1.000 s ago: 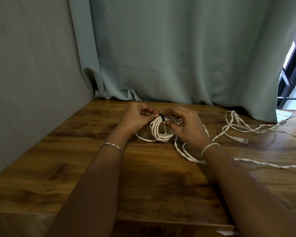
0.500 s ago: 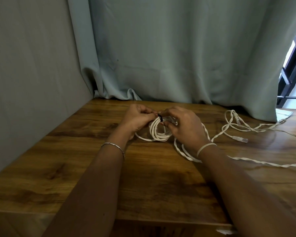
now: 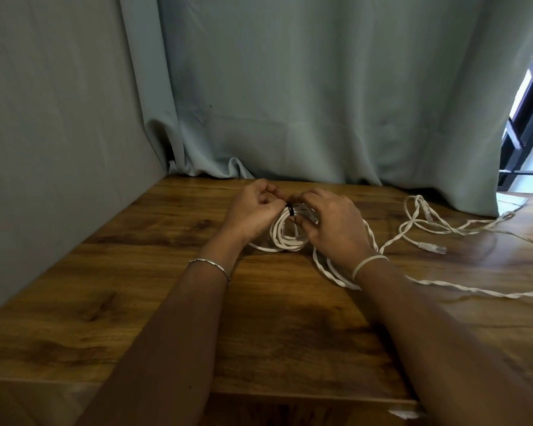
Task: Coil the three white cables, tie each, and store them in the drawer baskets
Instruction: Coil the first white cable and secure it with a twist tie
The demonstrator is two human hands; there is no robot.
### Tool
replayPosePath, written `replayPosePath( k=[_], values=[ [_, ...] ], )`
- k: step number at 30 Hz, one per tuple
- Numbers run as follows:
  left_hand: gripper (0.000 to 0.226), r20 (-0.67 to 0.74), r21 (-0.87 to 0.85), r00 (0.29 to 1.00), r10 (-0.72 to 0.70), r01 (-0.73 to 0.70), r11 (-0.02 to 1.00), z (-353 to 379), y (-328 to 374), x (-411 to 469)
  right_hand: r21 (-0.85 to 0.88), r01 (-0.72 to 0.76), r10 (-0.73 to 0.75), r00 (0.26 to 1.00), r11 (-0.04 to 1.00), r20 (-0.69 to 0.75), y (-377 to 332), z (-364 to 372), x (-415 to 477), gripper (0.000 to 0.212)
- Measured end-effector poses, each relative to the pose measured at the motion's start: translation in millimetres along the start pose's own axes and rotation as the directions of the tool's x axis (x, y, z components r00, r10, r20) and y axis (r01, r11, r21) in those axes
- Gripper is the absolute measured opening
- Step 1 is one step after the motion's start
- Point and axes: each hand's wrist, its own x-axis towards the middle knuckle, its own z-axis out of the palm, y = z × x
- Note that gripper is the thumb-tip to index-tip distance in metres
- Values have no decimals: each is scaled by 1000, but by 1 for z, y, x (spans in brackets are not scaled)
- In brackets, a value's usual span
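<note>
A coiled white cable (image 3: 285, 239) lies on the wooden table (image 3: 136, 272) near its far middle. A black tie (image 3: 290, 209) wraps the top of the coil. My left hand (image 3: 253, 212) pinches the tie and coil from the left. My right hand (image 3: 333, 226) grips the coil from the right, its fingers curled over the strands. A twisted white cable (image 3: 330, 269) loops under my right wrist and trails off to the right. A third white cable (image 3: 425, 222) with clear plugs lies loose at the right.
A grey-green curtain (image 3: 320, 103) hangs along the table's far edge, and a grey wall (image 3: 59, 133) bounds the left side. A window frame (image 3: 526, 118) shows at the far right. A scrap of paper (image 3: 403, 414) lies by the near edge.
Both hands have stayed on the coil and shifted only slightly at the black tie. The loose cables have not moved.
</note>
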Motion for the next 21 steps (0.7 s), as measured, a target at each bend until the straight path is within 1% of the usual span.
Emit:
replayPosePath(
  k=[3,9,14,18,21],
  values=[
    [15,5,14,1000,17,-17,1000,1,1,-2,-8,-2,2,1000,1000,4,-1,0,0,33],
    [23,24,-18,999,25,-25,1000,2,3,-4,-30,-6,7,999,1000,52,-4,-1,0,36],
    [30,81,-144,995,-49,60,988,0,5,-4,-7,-26,27,997,1000,66,-4,0,2,36],
    [38,90,-252,994,-60,81,964,-2,6,-4,45,-40,38,998,998,50,-5,0,2,35],
    [46,98,-287,993,-65,91,954,-2,6,-4,42,-33,31,998,999,46,-6,1,2,36]
  ],
)
